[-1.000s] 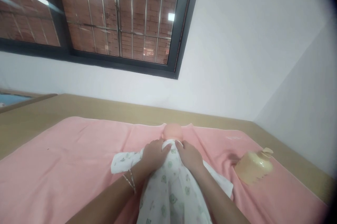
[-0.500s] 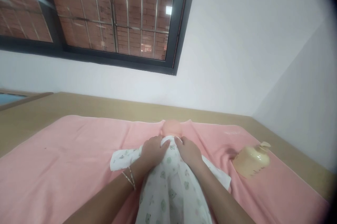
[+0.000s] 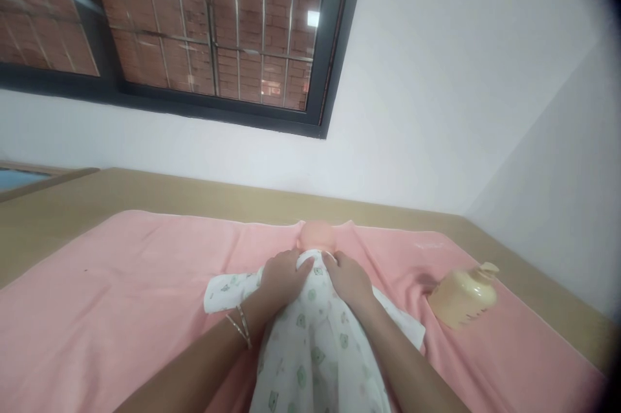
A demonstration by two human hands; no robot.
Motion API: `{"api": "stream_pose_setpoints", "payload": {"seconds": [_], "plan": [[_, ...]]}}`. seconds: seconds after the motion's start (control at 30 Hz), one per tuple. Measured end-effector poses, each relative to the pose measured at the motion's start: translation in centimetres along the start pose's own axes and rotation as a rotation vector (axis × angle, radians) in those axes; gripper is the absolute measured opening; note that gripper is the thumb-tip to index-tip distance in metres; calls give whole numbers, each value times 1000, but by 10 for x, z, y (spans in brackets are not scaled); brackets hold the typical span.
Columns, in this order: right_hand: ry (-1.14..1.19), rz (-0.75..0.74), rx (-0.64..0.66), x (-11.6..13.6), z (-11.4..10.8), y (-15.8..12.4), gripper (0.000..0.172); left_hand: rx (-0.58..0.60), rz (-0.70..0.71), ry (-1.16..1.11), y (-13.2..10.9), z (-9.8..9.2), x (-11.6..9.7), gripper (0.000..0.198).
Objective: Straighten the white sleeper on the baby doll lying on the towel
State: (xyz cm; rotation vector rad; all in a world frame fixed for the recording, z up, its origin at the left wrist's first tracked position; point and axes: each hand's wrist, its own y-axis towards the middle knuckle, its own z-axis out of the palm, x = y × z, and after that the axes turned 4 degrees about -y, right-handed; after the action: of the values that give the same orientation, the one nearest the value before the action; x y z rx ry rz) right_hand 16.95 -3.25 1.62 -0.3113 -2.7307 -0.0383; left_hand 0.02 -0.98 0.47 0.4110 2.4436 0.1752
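A white baby gown (image 3: 317, 335) printed with small green and grey figures covers a doll lying on a pink cloth. Only the doll's round, skin-coloured head (image 3: 316, 235) shows beyond the collar. On the left shoulder of the gown, my left hand (image 3: 283, 277) is closed, its thumb on the fabric near the neck. My right hand (image 3: 350, 278) grips the opposite shoulder the same way, thumb close to the collar. Both hands hide where their fingertips end. The sleeves (image 3: 228, 292) spread out to either side. Two thin bracelets circle my left wrist.
The pink cloth (image 3: 145, 283) lies over a tan surface (image 3: 194, 193) against a white wall. To the right rests a glossy pale-yellow rounded container (image 3: 463, 300) with a knob-like end and dark marks. A dark-framed barred window (image 3: 223, 105) is above.
The camera view has shifted very slightly. Both hands keep their places on the gown.
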Motion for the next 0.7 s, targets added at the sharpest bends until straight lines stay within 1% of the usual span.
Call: {"api": "stream_pose_setpoints", "payload": {"seconds": [0.13, 0.43, 0.7], "plan": [[9, -13, -17, 0, 0, 0, 58, 0, -2, -11, 0, 0, 0, 45], [-16, -1, -2, 1, 0, 0, 61, 12, -8, -16, -1, -3, -2, 44], [3, 0, 3, 0, 0, 0, 61, -2, -7, -21, -1, -2, -1, 44]]}}
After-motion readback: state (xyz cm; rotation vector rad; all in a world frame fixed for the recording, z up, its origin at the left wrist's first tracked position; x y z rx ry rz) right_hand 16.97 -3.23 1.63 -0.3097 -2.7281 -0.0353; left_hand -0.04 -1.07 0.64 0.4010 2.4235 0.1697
